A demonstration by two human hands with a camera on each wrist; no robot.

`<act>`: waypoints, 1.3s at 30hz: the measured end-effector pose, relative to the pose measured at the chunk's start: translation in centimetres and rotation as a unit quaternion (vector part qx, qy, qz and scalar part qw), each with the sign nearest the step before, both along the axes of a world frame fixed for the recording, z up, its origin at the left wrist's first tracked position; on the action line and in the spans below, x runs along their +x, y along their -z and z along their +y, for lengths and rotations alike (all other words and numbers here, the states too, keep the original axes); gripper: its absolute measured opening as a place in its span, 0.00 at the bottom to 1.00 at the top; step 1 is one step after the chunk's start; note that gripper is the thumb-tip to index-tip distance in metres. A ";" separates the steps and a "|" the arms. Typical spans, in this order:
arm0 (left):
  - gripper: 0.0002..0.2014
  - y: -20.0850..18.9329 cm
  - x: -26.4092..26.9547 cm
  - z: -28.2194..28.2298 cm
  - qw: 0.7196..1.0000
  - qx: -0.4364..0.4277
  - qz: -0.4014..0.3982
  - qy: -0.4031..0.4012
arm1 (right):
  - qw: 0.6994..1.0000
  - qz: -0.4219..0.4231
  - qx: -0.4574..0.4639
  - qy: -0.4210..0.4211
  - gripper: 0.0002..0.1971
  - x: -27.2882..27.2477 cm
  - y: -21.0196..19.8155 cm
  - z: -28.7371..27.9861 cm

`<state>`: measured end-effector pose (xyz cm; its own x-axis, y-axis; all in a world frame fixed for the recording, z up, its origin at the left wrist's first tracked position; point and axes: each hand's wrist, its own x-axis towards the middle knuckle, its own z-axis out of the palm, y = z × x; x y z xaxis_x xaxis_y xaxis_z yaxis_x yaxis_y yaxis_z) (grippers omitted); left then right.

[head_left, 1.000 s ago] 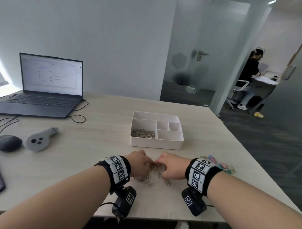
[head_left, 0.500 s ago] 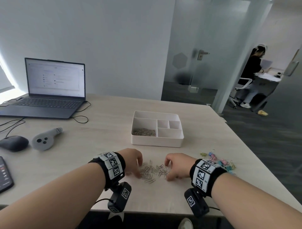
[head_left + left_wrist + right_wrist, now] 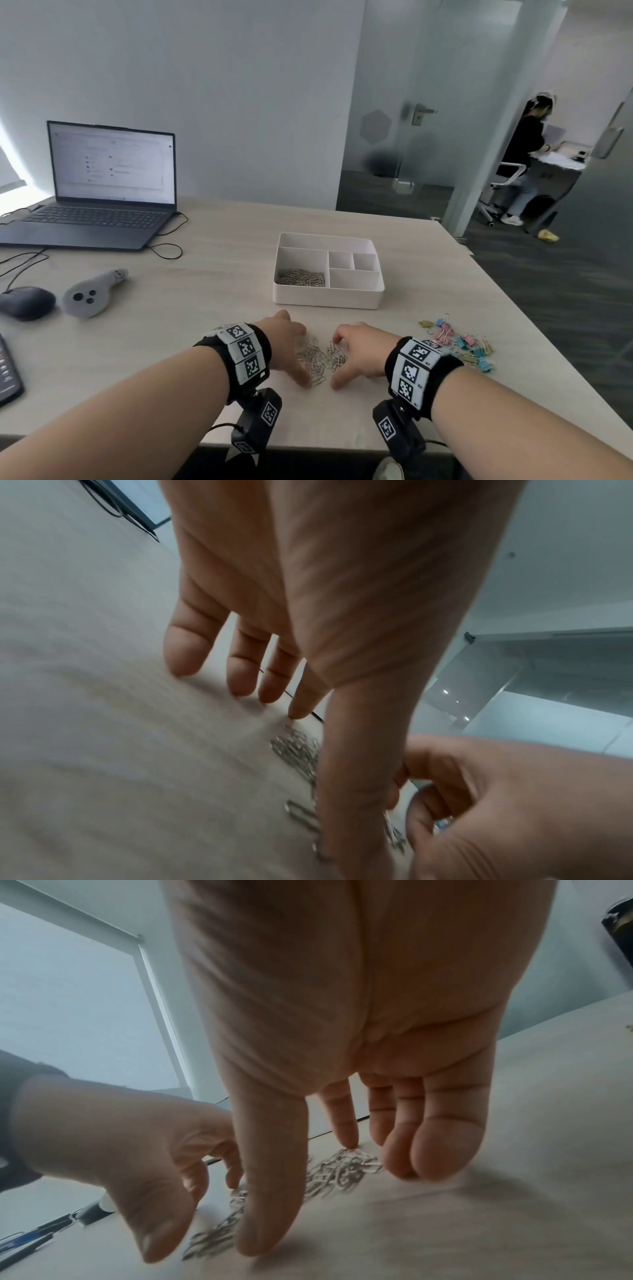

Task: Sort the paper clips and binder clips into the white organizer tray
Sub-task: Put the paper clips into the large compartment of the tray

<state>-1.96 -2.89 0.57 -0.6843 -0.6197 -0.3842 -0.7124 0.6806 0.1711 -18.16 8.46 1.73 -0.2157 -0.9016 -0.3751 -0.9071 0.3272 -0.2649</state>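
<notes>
Step in hand: you corral loose paper clips (image 3: pixel 322 358) on tabletop (image 3: pixel 212 274), near edge. Left hand (image 3: pixel 286 337) and right hand (image 3: pixel 358 347) flank pile, grip wide, fingers spread, nothing held. Next: close in, scoop, carry to white organizer tray (image 3: pixel 327 301), near-left compartment. Binder clips (image 3: pixel 460 344) wait at right.

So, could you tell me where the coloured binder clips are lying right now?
In the head view the binder clips lie loose on the table, just beyond the right hand, nearer than the white organizer tray and to its right.
</notes>
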 end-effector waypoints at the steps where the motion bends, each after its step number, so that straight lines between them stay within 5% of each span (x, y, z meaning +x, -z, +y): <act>1: 0.51 -0.1 -0.2 0.4 1.000 -0.001 0.003 0.011 | 1.000 -0.004 -0.007 -0.004 0.43 0.4 0.1 -0.1; 15: 0.15 -0.3 -1.6 0.2 0.997 -0.021 0.077 0.012 | 0.998 0.003 -0.064 -0.023 0.26 2.6 1.0 -2.3; 23: 0.08 -0.3 -2.3 -0.4 0.997 -0.001 0.074 -0.006 | 0.997 -0.004 -0.078 -0.008 0.13 2.1 0.9 -3.5; 29: 0.13 -0.1 -2.5 -1.1 0.996 0.008 0.086 0.000 | 0.997 -0.021 -0.073 -0.001 0.13 1.6 0.8 -3.9; 39: 0.05 0.2 -1.9 -3.2 0.982 0.095 0.155 -0.040 | 0.990 -0.123 -0.054 0.033 0.08 -0.1 0.9 -4.2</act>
